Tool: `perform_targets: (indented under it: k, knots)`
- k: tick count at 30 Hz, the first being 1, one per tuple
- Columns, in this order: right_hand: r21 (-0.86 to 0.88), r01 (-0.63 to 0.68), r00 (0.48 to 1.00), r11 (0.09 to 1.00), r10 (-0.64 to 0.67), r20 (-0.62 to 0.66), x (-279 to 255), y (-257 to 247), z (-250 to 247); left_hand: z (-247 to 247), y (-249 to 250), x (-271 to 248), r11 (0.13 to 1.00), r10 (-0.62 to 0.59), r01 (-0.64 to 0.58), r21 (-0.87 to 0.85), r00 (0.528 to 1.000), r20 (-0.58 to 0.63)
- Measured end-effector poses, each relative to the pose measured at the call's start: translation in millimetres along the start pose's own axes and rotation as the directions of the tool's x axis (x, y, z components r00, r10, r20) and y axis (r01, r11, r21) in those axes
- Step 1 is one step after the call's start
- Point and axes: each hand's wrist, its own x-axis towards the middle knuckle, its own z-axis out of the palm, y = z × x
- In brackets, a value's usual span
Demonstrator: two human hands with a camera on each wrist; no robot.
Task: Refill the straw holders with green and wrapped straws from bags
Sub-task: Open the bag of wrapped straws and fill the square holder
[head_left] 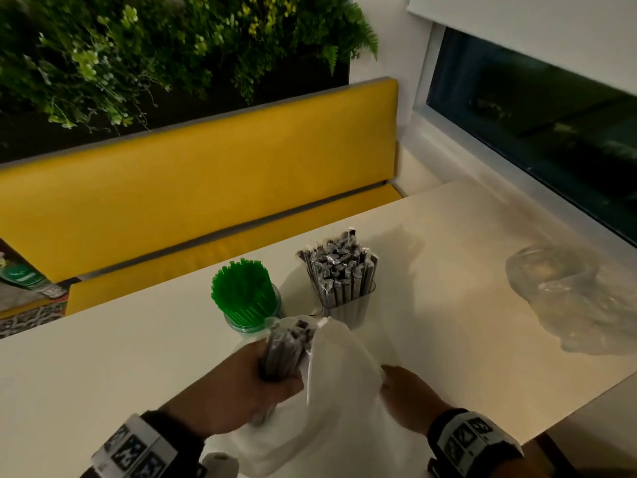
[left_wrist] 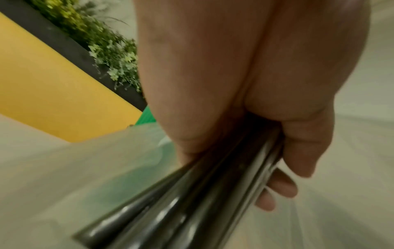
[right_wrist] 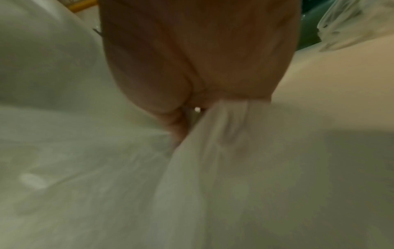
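Note:
Two clear holders stand mid-table: one full of green straws [head_left: 242, 291], one full of wrapped straws [head_left: 341, 270]. Just in front of them my left hand [head_left: 265, 374] grips a bundle of wrapped dark straws [head_left: 286, 350] at the mouth of a white plastic bag [head_left: 331, 401]. The left wrist view shows my fingers [left_wrist: 298, 151] curled round those glossy straws [left_wrist: 192, 202]. My right hand [head_left: 403, 388] pinches the bag's right side; the right wrist view shows bag film [right_wrist: 224, 134] gathered at my fingers [right_wrist: 177, 124].
A crumpled clear plastic bag [head_left: 572, 298] lies at the table's right, near the window. A yellow bench [head_left: 193, 188] runs behind the white table [head_left: 103, 357], with a plant wall above it. The table's right front edge [head_left: 586, 408] is close to my right wrist.

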Motion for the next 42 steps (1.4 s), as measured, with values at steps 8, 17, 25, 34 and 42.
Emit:
perform_targets:
  k: [8,17,25,34,42]
  knots:
    - [0.150,0.561,0.798,0.814,-0.484,-0.360,-37,-39,-24,38,-1,28,0.975,0.038,-0.071,0.209,0.987,0.158]
    - [0.356,0.263,0.811,0.897,-0.005,-0.585,-17,-23,-37,40,6,21,0.984,0.174,-0.177,0.006,0.973,0.149]
    - [0.303,0.025,0.911,0.953,0.103,-0.399,-5,-25,-43,-10,88,25,0.748,0.269,-0.535,-0.392,0.785,-0.558]
    - [-0.283,0.220,0.715,0.934,-0.352,-0.604,15,-66,-74,12,110,81,0.728,0.122,-0.506,-0.464,0.760,-0.638]
    - [-0.362,0.314,0.688,0.878,-0.473,-0.551,30,-63,-87,5,101,131,0.802,-0.042,-0.435,-0.409,0.643,-0.765]
